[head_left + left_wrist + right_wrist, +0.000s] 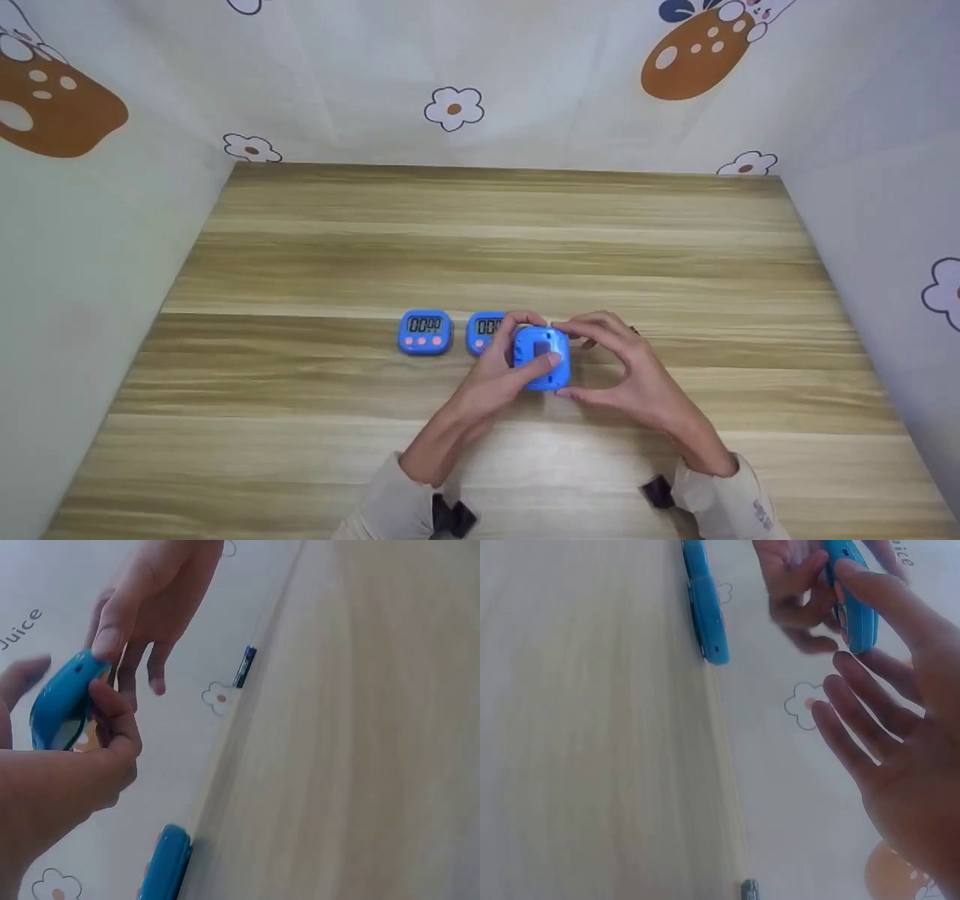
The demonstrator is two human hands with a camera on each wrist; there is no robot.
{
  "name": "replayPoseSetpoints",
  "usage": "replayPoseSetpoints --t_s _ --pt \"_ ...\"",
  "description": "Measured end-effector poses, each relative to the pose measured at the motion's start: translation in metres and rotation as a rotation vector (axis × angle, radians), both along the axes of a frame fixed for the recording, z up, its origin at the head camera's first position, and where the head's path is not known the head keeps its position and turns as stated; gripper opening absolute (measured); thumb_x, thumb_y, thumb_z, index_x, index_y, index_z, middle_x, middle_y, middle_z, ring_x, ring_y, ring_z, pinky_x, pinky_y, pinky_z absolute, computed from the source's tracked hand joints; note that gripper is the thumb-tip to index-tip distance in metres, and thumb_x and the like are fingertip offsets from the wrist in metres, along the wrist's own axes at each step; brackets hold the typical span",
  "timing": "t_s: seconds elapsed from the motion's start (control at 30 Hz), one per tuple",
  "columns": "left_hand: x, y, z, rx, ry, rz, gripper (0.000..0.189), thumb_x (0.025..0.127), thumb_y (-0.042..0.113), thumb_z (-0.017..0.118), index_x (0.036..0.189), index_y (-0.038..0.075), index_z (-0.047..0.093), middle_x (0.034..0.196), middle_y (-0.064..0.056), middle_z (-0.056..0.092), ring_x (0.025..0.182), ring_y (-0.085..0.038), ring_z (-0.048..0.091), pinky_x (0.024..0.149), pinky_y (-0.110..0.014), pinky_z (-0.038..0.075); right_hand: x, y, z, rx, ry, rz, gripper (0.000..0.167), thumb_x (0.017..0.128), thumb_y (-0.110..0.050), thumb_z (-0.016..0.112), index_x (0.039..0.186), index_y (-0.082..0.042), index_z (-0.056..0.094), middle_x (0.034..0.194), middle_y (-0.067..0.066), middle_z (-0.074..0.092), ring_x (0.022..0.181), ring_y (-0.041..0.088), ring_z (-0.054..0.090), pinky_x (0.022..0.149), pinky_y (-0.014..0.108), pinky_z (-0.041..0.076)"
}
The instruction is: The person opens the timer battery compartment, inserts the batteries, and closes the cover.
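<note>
A blue digital timer (pixel 541 337) is held up over the table with its back toward the head camera, a dark rectangular patch showing there. My left hand (pixel 484 386) grips its left side, the thumb lying across the back. At its right side, my right hand (pixel 637 379) pinches the case between the thumb at the lower edge and the index finger at the upper edge. The right hand's other fingers (pixel 859 709) stay spread in the right wrist view. A second timer (pixel 480 341) is partly hidden behind the left hand.
Another blue timer (pixel 424 332), its display lit and three pink buttons below, lies left on the wood-patterned table (pixel 480 247). A small dark cylinder like a battery (pixel 244 667) lies on the table in the left wrist view. Flower-printed cloth (pixel 525 90) encloses the table.
</note>
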State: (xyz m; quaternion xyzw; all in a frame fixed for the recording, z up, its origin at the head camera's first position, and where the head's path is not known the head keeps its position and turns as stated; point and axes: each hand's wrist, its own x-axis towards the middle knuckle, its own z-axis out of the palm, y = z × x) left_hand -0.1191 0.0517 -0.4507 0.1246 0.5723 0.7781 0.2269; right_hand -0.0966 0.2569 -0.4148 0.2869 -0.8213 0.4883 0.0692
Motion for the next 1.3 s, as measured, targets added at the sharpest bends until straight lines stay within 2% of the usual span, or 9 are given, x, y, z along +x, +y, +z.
replayPoseSetpoints --t_s 0.13,0.23,0.33,0.47,0.63,0.87,1.03,1.2,1.3 --pt "0.003 0.005 -0.003 0.172 -0.155 -0.025 0.041 0.092 0.002 0.064 0.124 0.010 0.041 0.127 -0.024 0.056 0.115 -0.038 0.057 0.092 -0.043 0.051 0.001 -0.002 -0.001 0.030 0.042 -0.001 0.067 0.065 -0.005 0.091 0.126 -0.003 0.064 0.121 0.009 0.060 0.113 0.026 0.051 0.099 0.028 0.040" --pt "0.004 0.007 -0.004 0.314 -0.201 -0.062 0.041 0.093 -0.005 0.060 0.123 0.006 0.035 0.125 -0.033 0.055 0.107 -0.042 0.061 0.090 -0.048 0.052 0.002 -0.001 -0.001 0.027 0.042 -0.003 0.066 0.065 -0.005 0.092 0.125 -0.004 0.065 0.120 0.009 0.060 0.115 0.025 0.051 0.102 0.029 0.038" --pt "0.005 0.009 -0.004 0.375 -0.206 -0.085 0.041 0.093 -0.006 0.059 0.122 0.005 0.033 0.122 -0.034 0.055 0.098 -0.040 0.065 0.088 -0.049 0.053 0.002 -0.001 -0.001 0.022 0.037 -0.004 0.066 0.065 -0.007 0.092 0.126 -0.005 0.065 0.121 0.007 0.060 0.114 0.023 0.051 0.100 0.030 0.038" --pt "0.005 0.010 -0.004 0.389 -0.169 -0.090 0.041 0.094 -0.003 0.060 0.122 0.005 0.033 0.122 -0.036 0.053 0.096 -0.038 0.066 0.087 -0.049 0.054 0.003 0.000 -0.001 0.020 0.042 -0.004 0.066 0.066 -0.008 0.092 0.126 -0.006 0.065 0.121 0.006 0.060 0.114 0.022 0.051 0.099 0.030 0.039" --pt "0.005 0.012 -0.008 0.387 -0.136 -0.060 0.041 0.093 0.000 0.063 0.122 0.005 0.035 0.126 -0.042 0.048 0.094 -0.038 0.067 0.086 -0.049 0.054 0.003 0.001 -0.002 0.032 0.045 -0.005 0.066 0.067 -0.009 0.091 0.127 -0.007 0.064 0.122 0.006 0.060 0.115 0.022 0.051 0.099 0.029 0.039" --pt "0.008 0.010 -0.009 0.465 -0.195 -0.093 0.038 0.095 -0.001 0.058 0.123 0.006 0.034 0.131 -0.040 0.045 0.100 -0.038 0.064 0.095 -0.053 0.048 0.003 0.001 -0.001 0.029 0.045 0.010 0.067 0.067 -0.009 0.091 0.128 -0.006 0.064 0.122 0.006 0.060 0.114 0.022 0.051 0.100 0.028 0.039" --pt "0.008 0.011 -0.010 0.479 -0.196 -0.100 0.040 0.094 -0.004 0.058 0.123 0.005 0.033 0.130 -0.038 0.046 0.099 -0.039 0.064 0.093 -0.052 0.049 0.002 0.001 0.000 0.018 0.086 0.027 0.068 0.064 -0.006 0.092 0.126 -0.003 0.064 0.120 0.009 0.061 0.111 0.024 0.053 0.099 0.028 0.040" --pt "0.006 0.011 -0.011 0.451 -0.188 -0.076 0.041 0.093 -0.004 0.060 0.122 0.005 0.033 0.129 -0.040 0.047 0.100 -0.042 0.064 0.093 -0.051 0.050 0.002 0.002 0.002 0.013 0.060 0.051 0.071 0.066 -0.005 0.091 0.129 -0.001 0.060 0.121 0.009 0.061 0.104 0.025 0.056 0.091 0.033 0.046" --pt "0.005 0.011 -0.011 0.394 -0.182 -0.052 0.041 0.092 -0.005 0.060 0.122 0.005 0.033 0.128 -0.038 0.050 0.103 -0.048 0.061 0.091 -0.051 0.051 0.000 0.005 0.000 0.002 0.057 0.074 0.068 0.067 -0.002 0.089 0.128 0.000 0.060 0.120 0.011 0.062 0.100 0.028 0.058 0.084 0.035 0.050"
